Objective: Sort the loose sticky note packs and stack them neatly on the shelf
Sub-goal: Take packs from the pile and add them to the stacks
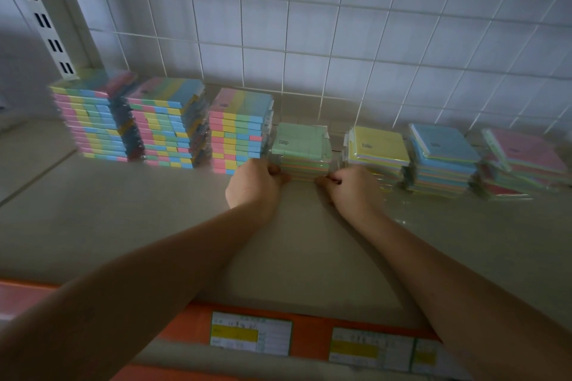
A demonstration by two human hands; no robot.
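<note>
A short stack of sticky note packs with a green top (pixel 301 145) stands on the beige shelf (pixel 123 226), in the middle of the row. My left hand (pixel 255 184) grips its lower left corner with curled fingers. My right hand (pixel 351 185) grips its lower right corner the same way. To the right stand a yellow-topped stack (pixel 379 147), a blue-topped stack (pixel 442 151) and an untidy pink-topped stack (pixel 526 161). To the left rise three taller stacks of multicolour packs (pixel 240 130), (pixel 168 124), (pixel 89 120).
A white wire grid (pixel 309 40) backs the shelf in front of a tiled wall. A slotted upright (pixel 40 15) stands at the far left. The shelf's orange front edge (pixel 309 337) carries price labels (pixel 250 332).
</note>
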